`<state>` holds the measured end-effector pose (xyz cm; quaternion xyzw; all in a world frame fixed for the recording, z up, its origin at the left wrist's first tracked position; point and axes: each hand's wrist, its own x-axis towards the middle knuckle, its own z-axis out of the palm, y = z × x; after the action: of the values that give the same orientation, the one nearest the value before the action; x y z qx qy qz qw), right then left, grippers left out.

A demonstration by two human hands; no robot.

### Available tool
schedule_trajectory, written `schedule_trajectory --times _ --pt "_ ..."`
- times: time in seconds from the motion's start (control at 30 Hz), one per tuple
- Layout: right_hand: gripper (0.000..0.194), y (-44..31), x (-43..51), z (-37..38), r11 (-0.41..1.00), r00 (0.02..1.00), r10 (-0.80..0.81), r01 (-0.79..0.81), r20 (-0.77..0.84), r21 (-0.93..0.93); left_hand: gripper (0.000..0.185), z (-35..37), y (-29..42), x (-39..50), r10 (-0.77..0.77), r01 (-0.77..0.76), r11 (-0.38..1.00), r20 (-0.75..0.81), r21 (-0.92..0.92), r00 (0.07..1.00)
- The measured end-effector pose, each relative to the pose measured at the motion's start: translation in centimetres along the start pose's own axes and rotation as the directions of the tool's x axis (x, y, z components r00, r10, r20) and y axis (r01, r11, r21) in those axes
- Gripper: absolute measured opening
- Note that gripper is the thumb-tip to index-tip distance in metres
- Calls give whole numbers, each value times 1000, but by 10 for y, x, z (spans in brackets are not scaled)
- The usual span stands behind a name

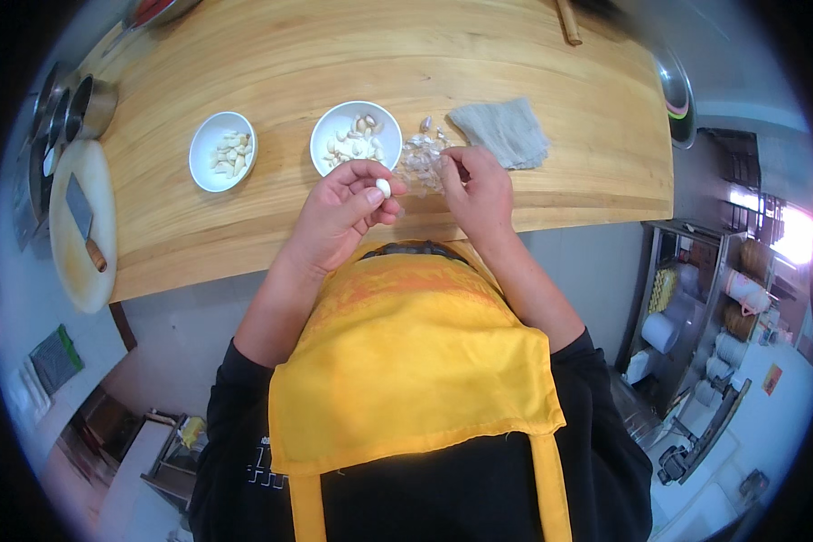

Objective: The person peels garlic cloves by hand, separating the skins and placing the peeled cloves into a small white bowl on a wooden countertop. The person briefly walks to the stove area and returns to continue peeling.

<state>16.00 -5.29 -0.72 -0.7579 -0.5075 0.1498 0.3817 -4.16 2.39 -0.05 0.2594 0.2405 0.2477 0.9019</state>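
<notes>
In my left hand (342,210), a peeled white garlic clove (383,188) is pinched between thumb and fingers, just in front of a white bowl (317,143). That bowl holds several garlic cloves (358,143), some with brownish skin on them. My right hand (477,190) is at the near right side of a pile of papery garlic skins (421,157), its thumb and index finger drawn together. Whether a scrap of skin is between those fingertips cannot be made out. Farther left, a second white bowl (198,152) contains several pale peeled cloves (232,154).
A folded grey cloth (505,132) lies right of the skins on the wooden table (278,74). At the left edge, a cleaver (81,206) rests on a round cutting board (74,274), near metal pots (93,105). A wooden stick (569,24) lies at the far edge.
</notes>
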Motion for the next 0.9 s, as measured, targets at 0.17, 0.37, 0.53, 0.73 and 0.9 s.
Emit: schedule_trajectory --times 0.17,0.37,0.53,0.73,0.9 --pt "20 9 4 1 979 994 -95 104 59 -178 21 0 4 -7 48 -31 991 -125 132 991" --pt "20 1 7 -8 956 978 -196 206 71 -208 9 4 2 -6 34 15 980 -242 199 970" --pt "15 7 8 -9 926 951 -311 305 8 -222 18 10 3 -3 15 51 974 -285 222 958" --pt "12 15 9 -7 924 951 -306 284 -49 -256 30 13 6 -1 49 -39 998 -207 52 977" --pt "13 -4 7 -14 961 962 -265 259 -61 -97 28 16 3 -4 79 -68 994 -144 80 986"
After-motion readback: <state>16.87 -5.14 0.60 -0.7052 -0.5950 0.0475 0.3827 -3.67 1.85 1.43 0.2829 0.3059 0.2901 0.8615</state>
